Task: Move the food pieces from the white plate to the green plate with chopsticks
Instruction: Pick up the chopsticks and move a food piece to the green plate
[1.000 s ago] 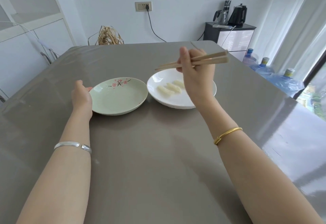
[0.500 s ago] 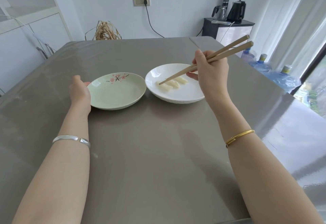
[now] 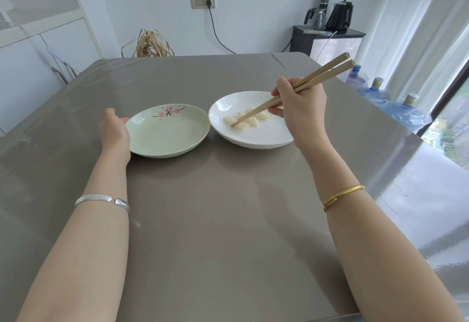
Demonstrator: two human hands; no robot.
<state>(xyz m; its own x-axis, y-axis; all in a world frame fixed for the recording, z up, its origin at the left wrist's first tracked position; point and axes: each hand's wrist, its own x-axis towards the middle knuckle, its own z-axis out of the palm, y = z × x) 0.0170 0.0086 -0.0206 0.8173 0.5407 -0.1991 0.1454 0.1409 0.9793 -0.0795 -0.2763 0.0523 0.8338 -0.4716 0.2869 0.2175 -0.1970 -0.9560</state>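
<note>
No text, brand or number can be read anywhere in the frame. The caps of the water bottles (image 3: 378,93) at the right edge carry yellow and blue labels that may bear print, but they are too small and blurred to make out.

Two plates sit side by side on the bench (image 3: 228,220). The green plate (image 3: 167,141) is on the left and the white plate (image 3: 253,136) is just beside it on the right. The food pieces (image 3: 250,120) lie in a row in the white plate. The left hand (image 3: 113,131) touches the green plate's left edge. The right hand (image 3: 302,108) holds the chopsticks (image 3: 291,90) over the white plate, tips down at the food pieces.
</note>
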